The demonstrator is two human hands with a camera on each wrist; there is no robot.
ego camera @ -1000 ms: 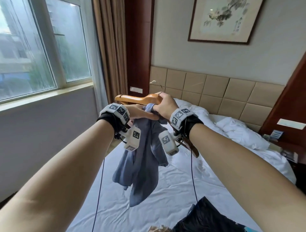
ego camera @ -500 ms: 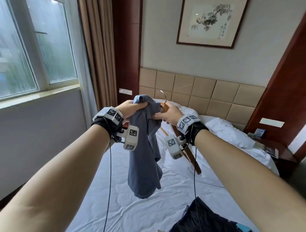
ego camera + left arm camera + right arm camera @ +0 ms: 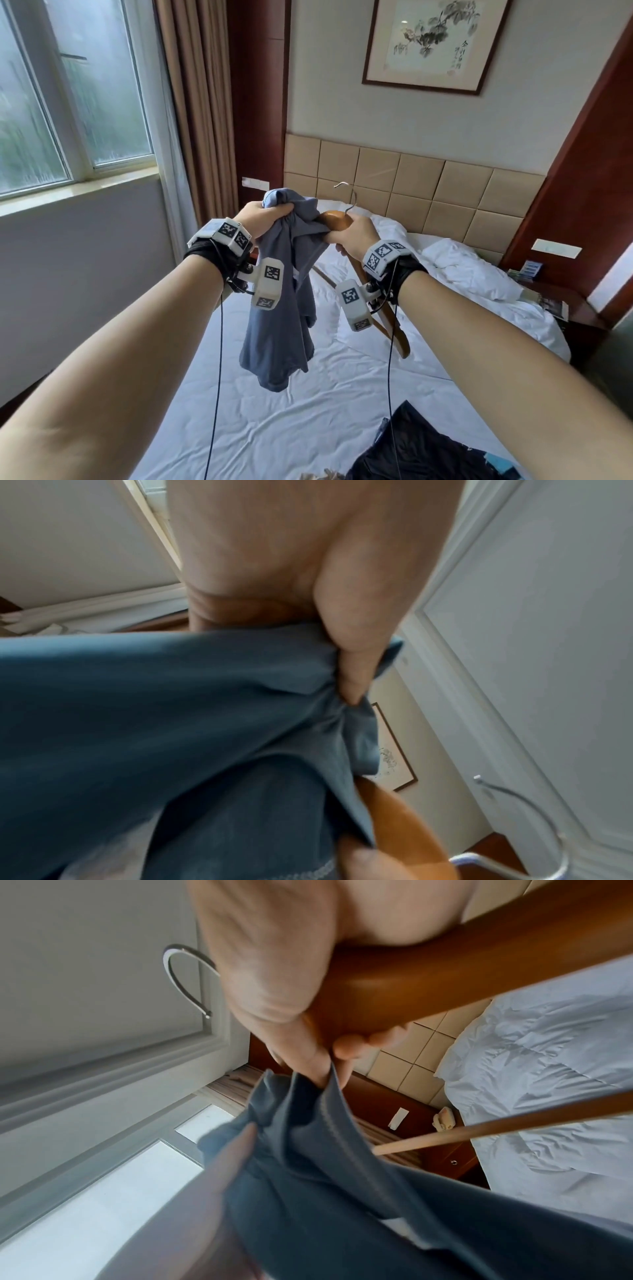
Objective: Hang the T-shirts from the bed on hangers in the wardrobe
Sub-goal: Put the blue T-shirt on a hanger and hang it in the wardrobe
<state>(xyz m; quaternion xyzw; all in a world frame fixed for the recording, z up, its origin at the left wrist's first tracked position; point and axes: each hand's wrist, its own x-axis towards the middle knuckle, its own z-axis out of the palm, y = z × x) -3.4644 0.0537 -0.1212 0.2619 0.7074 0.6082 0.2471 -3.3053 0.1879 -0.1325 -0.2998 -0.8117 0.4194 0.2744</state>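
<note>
White bed (image 3: 274, 394) fills the lower view, headboard end far from the person; open air above it, window wall on the left, wood panel on the right. Dark garment (image 3: 428, 455) lies at the near edge, apart from the work. Blue-grey T-shirt (image 3: 281, 315) hangs between both wrists, long axis vertical, hem clear of the sheet. Wooden hanger (image 3: 373, 301) slants down-right from its hook (image 3: 346, 195). Left hand (image 3: 263, 216) has fingers curled round the bunched top of the shirt; right hand (image 3: 352, 236) is wrapped round the hanger's neck and also pinches a shirt edge. Judgement: hanger's left arm likely inside the cloth; right arm bare, needs threading
</note>
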